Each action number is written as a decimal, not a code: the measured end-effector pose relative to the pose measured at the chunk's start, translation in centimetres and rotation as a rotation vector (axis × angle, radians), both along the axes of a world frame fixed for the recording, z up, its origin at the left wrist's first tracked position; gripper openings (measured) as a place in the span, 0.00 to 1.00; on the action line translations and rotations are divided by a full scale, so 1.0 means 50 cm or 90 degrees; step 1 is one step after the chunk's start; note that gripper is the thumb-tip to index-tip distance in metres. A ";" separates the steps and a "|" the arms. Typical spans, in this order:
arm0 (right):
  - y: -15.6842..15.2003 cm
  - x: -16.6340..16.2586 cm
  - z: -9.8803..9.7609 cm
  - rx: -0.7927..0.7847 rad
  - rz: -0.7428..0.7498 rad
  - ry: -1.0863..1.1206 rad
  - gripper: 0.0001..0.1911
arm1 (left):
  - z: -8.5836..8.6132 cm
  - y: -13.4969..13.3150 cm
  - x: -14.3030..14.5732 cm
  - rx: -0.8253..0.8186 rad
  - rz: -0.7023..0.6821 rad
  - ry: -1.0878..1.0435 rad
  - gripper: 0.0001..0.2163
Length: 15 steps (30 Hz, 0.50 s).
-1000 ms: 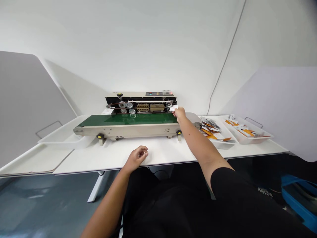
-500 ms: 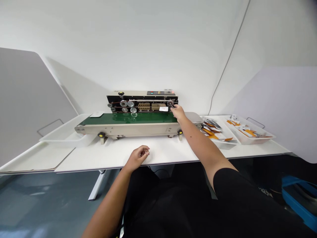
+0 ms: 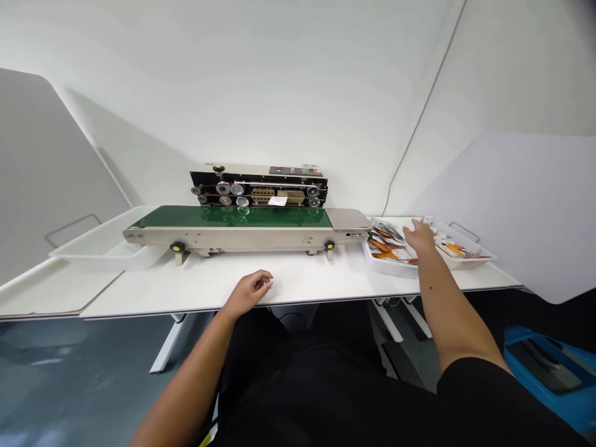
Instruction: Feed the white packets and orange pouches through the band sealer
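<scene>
Over the inner rims of two white bins at the right, my right hand (image 3: 419, 237) reaches with fingers stretched out, holding nothing that I can see. Below and left of it, the nearer bin (image 3: 391, 268) contains a pile of flat white, silver and orange packets (image 3: 386, 239). More packets lie in the farther bin (image 3: 470, 263). My left hand (image 3: 249, 292) rests at the table's front edge, fingers loosely curled and nothing visible in them. A small white packet (image 3: 278, 201) sits upright in the band sealer (image 3: 258, 180), above its green belt (image 3: 186, 216).
At the left end of the belt stands a translucent white bin (image 3: 100, 248). Wire handles show beyond the bins on both sides. A grey cable (image 3: 421, 115) runs down the wall. A blue container (image 3: 549, 372) is low on the right, by the floor.
My right hand has left the sealer's intake and moved right to the bins. The packet in the sealer has travelled left. The white packet at the belt's left end is gone from it.
</scene>
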State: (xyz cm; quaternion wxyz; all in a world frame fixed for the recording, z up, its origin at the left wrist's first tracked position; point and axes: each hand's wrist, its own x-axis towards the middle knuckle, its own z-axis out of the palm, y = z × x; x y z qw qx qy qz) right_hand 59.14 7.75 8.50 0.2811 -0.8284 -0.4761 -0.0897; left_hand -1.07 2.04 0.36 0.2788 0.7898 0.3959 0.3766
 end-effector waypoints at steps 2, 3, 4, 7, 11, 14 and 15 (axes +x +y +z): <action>-0.002 0.025 -0.032 -0.150 0.018 0.008 0.31 | 0.001 0.000 0.001 0.001 0.006 0.006 0.10; -0.002 0.031 -0.046 -0.208 0.028 0.007 0.32 | 0.002 0.000 0.002 0.001 0.008 0.008 0.10; 0.000 0.032 -0.058 -0.252 0.036 0.003 0.33 | 0.001 0.000 0.002 -0.001 0.009 0.010 0.10; 0.005 0.024 -0.075 -0.308 0.068 -0.036 0.32 | 0.001 0.000 0.002 -0.012 0.007 0.012 0.11; 0.003 0.007 -0.070 -0.320 0.139 -0.013 0.29 | 0.005 -0.002 0.003 -0.017 0.012 0.025 0.11; -0.006 0.001 -0.066 -0.275 0.223 0.120 0.31 | 0.009 -0.003 0.005 -0.018 0.014 0.033 0.10; -0.008 0.002 -0.065 -0.259 0.237 0.176 0.31 | 0.010 -0.003 0.005 -0.021 0.012 0.034 0.10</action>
